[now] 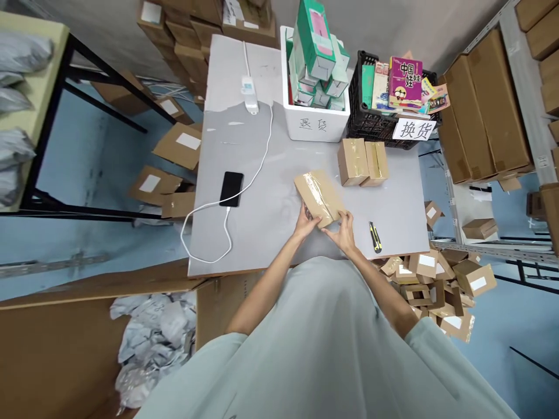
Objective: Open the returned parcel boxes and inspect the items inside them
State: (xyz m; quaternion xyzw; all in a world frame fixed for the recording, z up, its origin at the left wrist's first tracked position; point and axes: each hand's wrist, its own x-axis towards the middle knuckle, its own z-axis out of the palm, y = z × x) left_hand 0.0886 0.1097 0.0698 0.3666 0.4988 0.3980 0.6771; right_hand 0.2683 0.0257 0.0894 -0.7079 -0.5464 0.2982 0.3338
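Observation:
A small brown cardboard box (318,195) sealed with clear tape lies tilted on the grey table (262,174) in front of me. My left hand (304,222) grips its near left end, fingers curled on it. My right hand (343,230) pinches its near right corner. Two similar taped boxes (362,162) stand side by side just beyond it. A yellow and black utility knife (374,237) rests on the table to the right of my right hand.
A black phone (231,188) lies at left, on a white cable from a power strip (250,94). A white foam bin (312,119) of green boxes and a black crate (384,119) of books stand behind. Opened cartons (441,288) pile on the floor right; shelving holds cartons.

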